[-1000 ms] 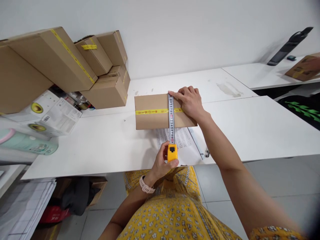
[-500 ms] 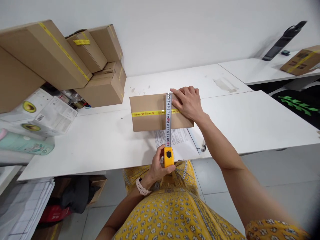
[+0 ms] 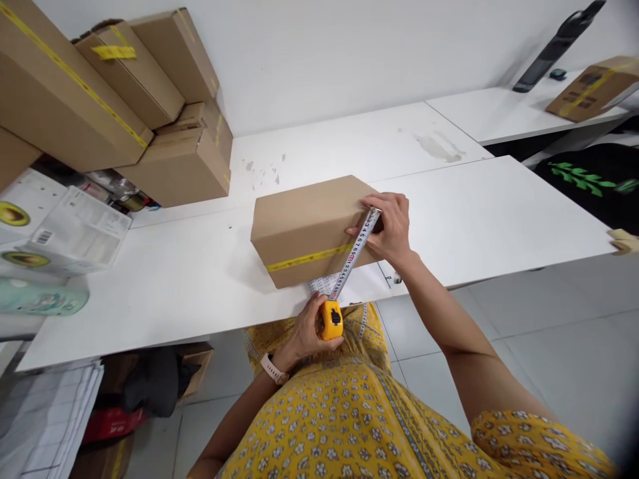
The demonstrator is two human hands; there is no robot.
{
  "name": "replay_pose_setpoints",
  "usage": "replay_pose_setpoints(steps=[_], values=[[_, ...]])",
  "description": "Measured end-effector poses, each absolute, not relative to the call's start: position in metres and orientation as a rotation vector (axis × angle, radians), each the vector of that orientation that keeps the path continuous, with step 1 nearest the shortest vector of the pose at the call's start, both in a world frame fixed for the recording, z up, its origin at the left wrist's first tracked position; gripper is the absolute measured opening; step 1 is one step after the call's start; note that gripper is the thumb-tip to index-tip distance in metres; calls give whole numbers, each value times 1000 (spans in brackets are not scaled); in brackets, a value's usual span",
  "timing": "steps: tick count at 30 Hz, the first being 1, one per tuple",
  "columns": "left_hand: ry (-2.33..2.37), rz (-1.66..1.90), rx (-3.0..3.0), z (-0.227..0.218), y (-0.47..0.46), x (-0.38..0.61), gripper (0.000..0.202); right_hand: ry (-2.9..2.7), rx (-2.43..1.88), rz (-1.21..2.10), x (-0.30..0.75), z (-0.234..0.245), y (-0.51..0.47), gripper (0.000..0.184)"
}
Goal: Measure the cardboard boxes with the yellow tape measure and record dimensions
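A yellow tape measure [image 3: 332, 320] is in my left hand [image 3: 308, 327], its case gripped between thumb and fingers near the table's front edge. The numbered metal blade [image 3: 352, 256] stretches out from it, slanting up and right across the taped side of a cardboard box [image 3: 309, 216]. My right hand [image 3: 392, 226] grips the right end of that box, thumb on the near side and fingers over the upper edge, beside the blade's tip. The box is tilted, with yellow tape along its front. Printed paper [image 3: 359, 285] lies partly hidden beneath it.
Several cardboard boxes [image 3: 174, 163] are stacked at the back left. Below them stand a white carton with avocado pictures [image 3: 74, 229] and a mint-green bottle [image 3: 42, 297]. A dark bottle [image 3: 559, 46] and a taped box [image 3: 592, 90] stand at the far right.
The box has turned and tipped, so its taped face now leans toward me and another face shows on top. My right hand has gone from lying on top to gripping the end; the blade now slants.
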State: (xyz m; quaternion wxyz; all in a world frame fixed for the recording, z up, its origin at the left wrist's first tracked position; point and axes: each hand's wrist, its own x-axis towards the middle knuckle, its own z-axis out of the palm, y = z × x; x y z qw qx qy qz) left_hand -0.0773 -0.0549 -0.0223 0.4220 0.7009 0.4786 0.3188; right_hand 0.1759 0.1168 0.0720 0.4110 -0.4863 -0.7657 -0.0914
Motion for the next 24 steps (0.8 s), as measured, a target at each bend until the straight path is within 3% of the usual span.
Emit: replay_pose_setpoints(steps=[7, 15, 18, 22, 24], values=[[1171, 794, 1773, -22, -54, -77, 92, -1939, -1300, -192, 182, 35, 112, 48], [1177, 792, 1811, -25, -54, -77, 92, -1861, -1338, -172, 169, 42, 110, 47], [1195, 783, 1828, -19, -54, -76, 91, -1770, -1317, -11, 172, 57, 105, 44], [1175, 741, 1888, -6, -59, -76, 90, -1438, -1151, 386, 187, 86, 83, 60], [1142, 711, 1906, 1, -64, -77, 88, -1374, -1080, 552, 195, 96, 66, 55]])
